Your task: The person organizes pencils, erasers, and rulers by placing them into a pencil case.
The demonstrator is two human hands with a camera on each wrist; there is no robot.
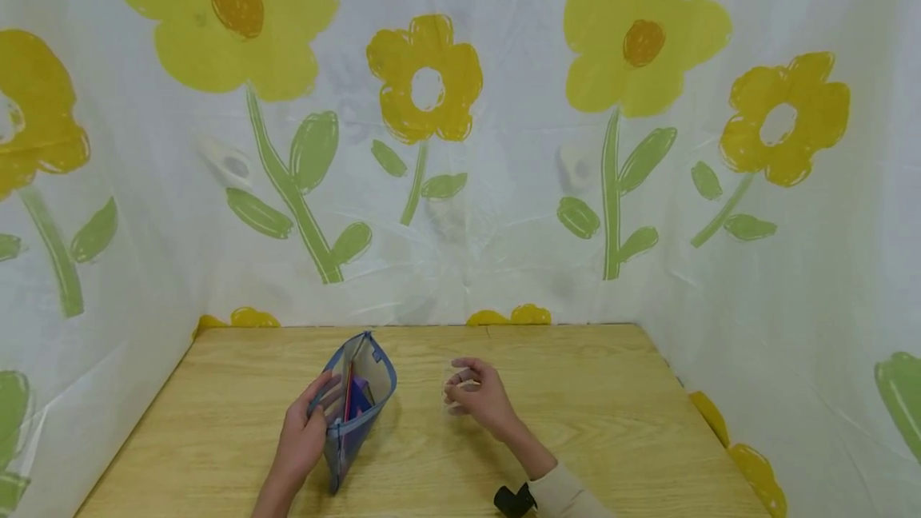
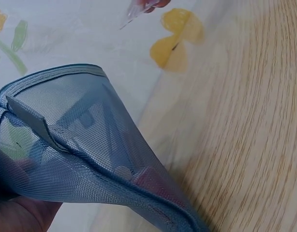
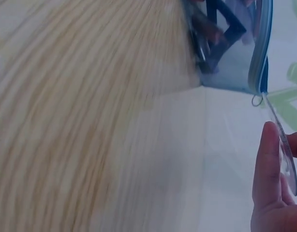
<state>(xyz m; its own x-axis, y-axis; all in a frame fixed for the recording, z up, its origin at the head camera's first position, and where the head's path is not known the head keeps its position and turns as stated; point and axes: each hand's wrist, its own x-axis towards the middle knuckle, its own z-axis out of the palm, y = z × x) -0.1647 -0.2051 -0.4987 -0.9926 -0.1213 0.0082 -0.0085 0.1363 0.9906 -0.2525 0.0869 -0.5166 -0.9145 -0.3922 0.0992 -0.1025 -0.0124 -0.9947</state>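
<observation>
A blue mesh zip pouch (image 1: 350,446) is held up over the table by my left hand (image 1: 302,432), thumb on one side and fingers round the far side. Its mouth gapes upward. Inside stand a blue-purple item (image 1: 360,398) and a thin red edge (image 1: 348,390); through the mesh in the left wrist view, a pinkish block (image 2: 158,186) shows faintly. To the right of the pouch, my right hand (image 1: 489,402) pinches a clear plastic ruler-like piece (image 3: 288,169) with fine tick marks along its edge. Its full outline is hard to make out. It is apart from the pouch.
Under both hands lies a wood-grain table (image 1: 576,390). White curtains with yellow flowers (image 1: 468,262) enclose its back and sides. A black device (image 1: 514,500) is at the right wrist, beside a pale sleeve (image 1: 568,494).
</observation>
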